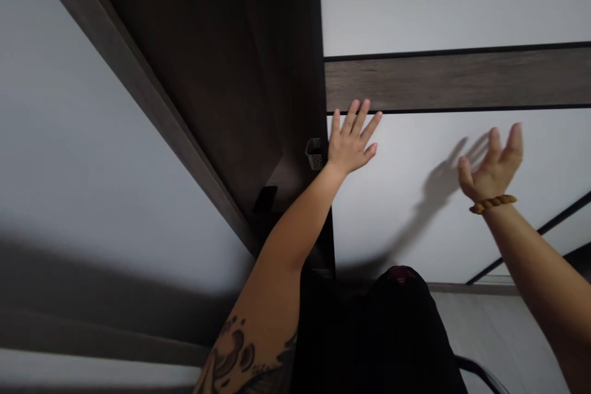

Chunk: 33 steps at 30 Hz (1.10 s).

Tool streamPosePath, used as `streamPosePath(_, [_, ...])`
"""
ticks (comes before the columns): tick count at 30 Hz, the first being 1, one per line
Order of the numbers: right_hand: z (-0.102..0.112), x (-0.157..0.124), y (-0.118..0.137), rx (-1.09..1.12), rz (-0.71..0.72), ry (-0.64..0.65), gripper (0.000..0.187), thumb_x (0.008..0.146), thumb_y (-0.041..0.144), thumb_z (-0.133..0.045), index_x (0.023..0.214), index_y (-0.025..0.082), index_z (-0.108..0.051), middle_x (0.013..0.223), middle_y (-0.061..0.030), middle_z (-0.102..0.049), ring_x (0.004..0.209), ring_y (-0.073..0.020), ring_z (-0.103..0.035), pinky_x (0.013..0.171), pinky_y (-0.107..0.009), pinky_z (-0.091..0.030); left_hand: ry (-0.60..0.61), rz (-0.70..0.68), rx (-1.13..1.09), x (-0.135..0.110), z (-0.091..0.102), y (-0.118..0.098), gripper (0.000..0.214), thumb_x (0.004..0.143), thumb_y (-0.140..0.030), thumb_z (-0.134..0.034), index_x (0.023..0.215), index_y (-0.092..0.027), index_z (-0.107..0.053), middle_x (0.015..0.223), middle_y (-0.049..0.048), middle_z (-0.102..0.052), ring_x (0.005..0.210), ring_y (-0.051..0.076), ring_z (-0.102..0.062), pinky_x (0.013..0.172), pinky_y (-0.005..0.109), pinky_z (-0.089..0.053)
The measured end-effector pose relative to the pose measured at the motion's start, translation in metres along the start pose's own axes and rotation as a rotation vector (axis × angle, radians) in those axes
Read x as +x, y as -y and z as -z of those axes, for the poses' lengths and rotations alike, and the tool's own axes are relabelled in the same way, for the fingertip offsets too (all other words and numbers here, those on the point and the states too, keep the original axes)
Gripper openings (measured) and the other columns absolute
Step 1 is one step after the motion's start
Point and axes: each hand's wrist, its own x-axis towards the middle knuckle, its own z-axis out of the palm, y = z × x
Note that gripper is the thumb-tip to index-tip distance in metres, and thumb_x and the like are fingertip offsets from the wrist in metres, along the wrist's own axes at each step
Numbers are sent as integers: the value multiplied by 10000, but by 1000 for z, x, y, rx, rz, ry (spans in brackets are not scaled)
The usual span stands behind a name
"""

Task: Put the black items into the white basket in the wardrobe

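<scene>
**Left hand** (351, 140): raised, open, fingers spread, holding nothing. Just beside a perforated metal holder (314, 154); whether they touch cannot be told. Forearm tattoo (235, 351), cut off by the lower frame edge.

**Right hand** (492, 166): raised, open, fingers loosely curved, holding nothing. Well apart from the left hand. Twisted amber-brown bracelet (492, 204) at the wrist.

**Perforated metal holder**: small, fixed or resting against the edge of a dark wood panel (184, 61); its contents and fastening are hard to make out.

**Surroundings**: white panel (415, 197) with a dark wood strip (462, 80) above the hands; the right hand's shadow falls on the white panel. Black rectangular item (265, 199), in shade, unidentified. Black mass (369, 338), lower centre, too dark to identify; its lower part is cut off.
</scene>
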Motion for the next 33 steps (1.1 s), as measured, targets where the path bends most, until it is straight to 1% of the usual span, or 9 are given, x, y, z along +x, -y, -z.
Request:
streamPosePath(2, [1, 5, -45, -37, -12, -17, 1053, 784, 506, -588, 1685, 101, -223, 1751, -276, -44, 1615, -471, -130, 1225, -698, -218, -23, 14, -4, -3, -2, 8, 754, 1020, -519, -507, 1706, -249, -350, 1813, 96, -202, 1690, 349, -1, 1339, 642, 60])
streamPosePath(4, [1, 9, -89, -80, -67, 38, 1131, 737, 493, -589, 1701, 86, -160, 1754, -271, 48, 1622, -488, -45, 1215, -730, -164, -36, 35, -14, -6, -2, 15, 790, 1017, -600, -481, 1708, -242, -343, 1813, 96, -195, 1689, 351, 14, 1339, 638, 72])
streamPosePath(6, [-2, 7, -128, -127, -113, 102, 1179, 737, 541, -574, 1717, 97, -91, 1754, -229, 167, 1625, -489, 50, 1202, -750, -116, -40, 68, -17, -8, 1, 21, 849, 1006, -685, -448, 1713, -230, -330, 1812, 102, -194, 1687, 357, 37, 1337, 641, 83])
streamPosePath(9, [-11, -3, -170, -156, -112, 110, 1160, 823, 690, -459, 1738, 143, -4, 1724, -89, 366, 1618, -462, 173, 1185, -759, -37, -40, 124, 2, -11, 7, 24, 929, 982, -781, -410, 1714, -216, -327, 1815, 101, -182, 1682, 360, 73, 1333, 634, 108])
streamPosePath(11, [-19, -12, -183, -150, -109, 113, 1135, 866, 781, -327, 1744, 160, 36, 1709, -12, 416, 1613, -432, 229, 1188, -747, 8, -49, 159, 22, -13, 9, 25, 959, 968, -816, -399, 1709, -210, -340, 1816, 98, -178, 1680, 358, 87, 1331, 622, 128])
streamPosePath(15, [-29, -25, -183, -138, -110, 150, 1124, 872, 853, -161, 1750, 174, 15, 1730, 21, 393, 1619, -382, 275, 1203, -720, 21, -81, 211, 66, -17, 10, 27, 999, 951, -850, -388, 1699, -189, -361, 1815, 112, -176, 1679, 362, 96, 1323, 617, 154])
streamPosePath(19, [-39, -29, -178, -114, -27, 94, 1112, 865, 850, -84, 1752, 180, -46, 1739, 17, 375, 1619, -383, 281, 1196, -728, 29, -117, 248, 90, -20, 10, 33, 1023, 940, -862, -390, 1695, -172, -365, 1816, 121, -172, 1681, 365, 86, 1325, 606, 150])
streamPosePath(26, [-56, -30, -171, -83, 3, 44, 1063, 884, 790, -215, 1749, 185, -89, 1760, -34, 305, 1620, -437, 208, 1181, -744, 36, -137, 291, 104, -24, 15, 40, 989, 955, -815, -410, 1704, -174, -336, 1823, 118, -161, 1683, 366, 88, 1334, 615, 99])
streamPosePath(33, [-55, -33, -159, 35, 53, 39, 1076, 849, 746, -354, 1745, 211, -90, 1779, -72, 257, 1621, -465, 197, 1200, -746, 71, -198, 311, 90, -25, 14, 48, 1008, 940, -821, -423, 1709, -178, -314, 1827, 123, -144, 1684, 372, 77, 1341, 621, 58])
